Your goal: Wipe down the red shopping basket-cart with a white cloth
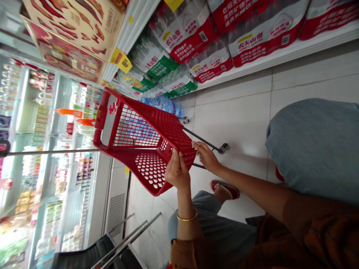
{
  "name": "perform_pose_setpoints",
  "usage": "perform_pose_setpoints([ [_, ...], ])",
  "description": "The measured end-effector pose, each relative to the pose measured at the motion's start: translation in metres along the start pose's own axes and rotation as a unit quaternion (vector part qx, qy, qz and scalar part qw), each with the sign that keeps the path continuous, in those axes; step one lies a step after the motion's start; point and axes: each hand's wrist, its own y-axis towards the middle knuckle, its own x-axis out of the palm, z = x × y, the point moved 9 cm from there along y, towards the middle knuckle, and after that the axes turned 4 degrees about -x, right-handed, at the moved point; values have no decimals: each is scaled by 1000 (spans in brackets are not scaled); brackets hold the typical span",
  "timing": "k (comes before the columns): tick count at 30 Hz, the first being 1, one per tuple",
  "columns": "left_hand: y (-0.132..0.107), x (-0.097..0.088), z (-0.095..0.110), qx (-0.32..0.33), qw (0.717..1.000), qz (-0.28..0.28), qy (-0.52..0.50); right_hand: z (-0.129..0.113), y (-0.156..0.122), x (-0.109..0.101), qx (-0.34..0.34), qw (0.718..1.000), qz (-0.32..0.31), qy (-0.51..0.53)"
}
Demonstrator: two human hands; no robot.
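The picture is turned sideways, with the floor to the right. A red plastic shopping trolley with grid walls stands in front of me. My left hand, with a gold bangle at its wrist, is closed, its fingers pressed on the basket's wall. Pinched in my right hand is a small white tissue-like piece, touching the outside of the basket low down. The trolley's metal legs end in small wheels on the tiles. Large blue-tinted water bottles show behind and through the basket.
Shrink-wrapped packs of bottled water line the low shelf beside the trolley. Cardboard gift boxes and a yellow price tag are higher up. A lit refrigerated display stands beyond. Black chair-like items with metal legs are near my left side.
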Motion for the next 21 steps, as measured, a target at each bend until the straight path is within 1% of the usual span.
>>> perform_pose_setpoints([
  [3,-2,-2,-1,6,1000,2,-2,-29,16,-4,-23,1000,16,8],
  [6,-5,-4,-1,6,1000,-7,-14,-68,33,-1,-91,995,-5,33],
  [8,-6,-4,-1,3,1000,-16,-25,-84,39,2,-124,991,-21,39],
  [9,-6,-5,-1,1,999,-20,-29,-87,40,2,-133,990,-28,38],
  [11,-7,-6,-1,-2,999,-19,-33,-85,39,4,-132,990,-36,34],
  [16,-9,-10,-4,1,999,-14,-38,-61,27,6,-95,994,-41,24],
  [21,-12,-14,-8,5,999,-14,-46,-52,19,6,-86,995,-34,23],
])
